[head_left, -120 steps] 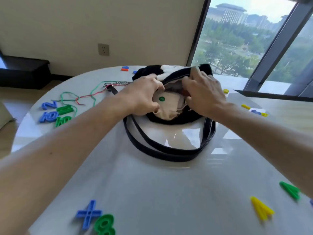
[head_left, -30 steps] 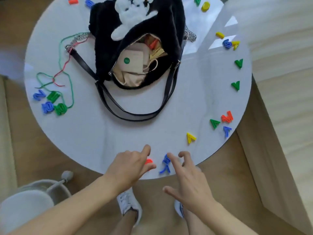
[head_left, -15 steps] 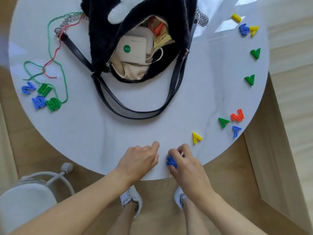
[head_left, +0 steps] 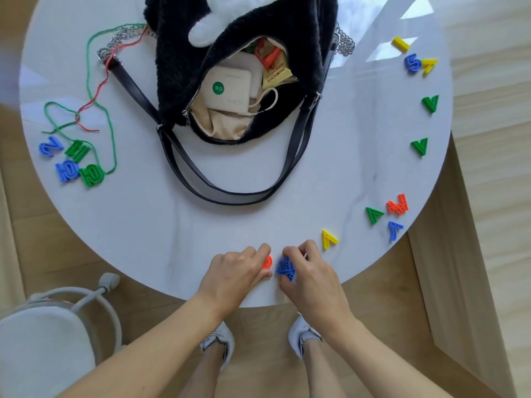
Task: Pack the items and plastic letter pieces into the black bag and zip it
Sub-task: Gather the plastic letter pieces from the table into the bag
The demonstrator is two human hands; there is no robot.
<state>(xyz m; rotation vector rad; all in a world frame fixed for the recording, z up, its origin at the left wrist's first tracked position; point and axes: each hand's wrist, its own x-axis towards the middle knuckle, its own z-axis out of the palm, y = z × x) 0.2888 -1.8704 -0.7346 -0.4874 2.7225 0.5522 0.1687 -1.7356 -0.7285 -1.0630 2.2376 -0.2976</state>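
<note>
At the near edge of the round white table point(head_left: 149, 225), the left hand point(head_left: 234, 272) pinches a small orange plastic piece point(head_left: 268, 261). Just beside it, the right hand point(head_left: 311, 280) has its fingers curled round a blue plastic letter piece point(head_left: 285, 268). The fluffy black bag point(head_left: 178, 58) lies unzipped at the far side.

The left hand point(head_left: 234, 275) pinches an orange piece point(head_left: 267, 262), the right hand point(head_left: 311, 280) a blue piece point(head_left: 285, 269), with a yellow piece point(head_left: 328, 239) just right of it. Beyond the hands, the bag point(head_left: 178, 53) is black with a white patch point(head_left: 207, 30), beige lining point(head_left: 227, 127) and a cream box point(head_left: 235, 84) bearing a green dot; the counter point(head_left: 143, 225) is white, faintly grey-veined.
</note>
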